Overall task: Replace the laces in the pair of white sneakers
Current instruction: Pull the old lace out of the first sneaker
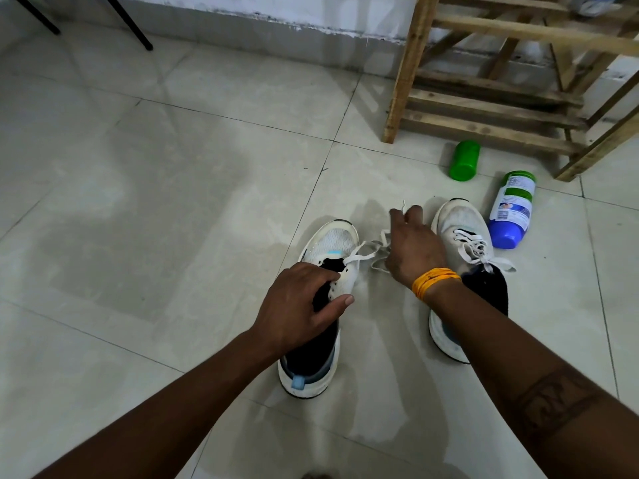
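Here, right hand [413, 248] around lace [375, 248].

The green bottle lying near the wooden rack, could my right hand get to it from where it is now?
Probably yes. The right hand is pinching the lace, and only bare floor lies between it and the green bottle; it would have to let go first.
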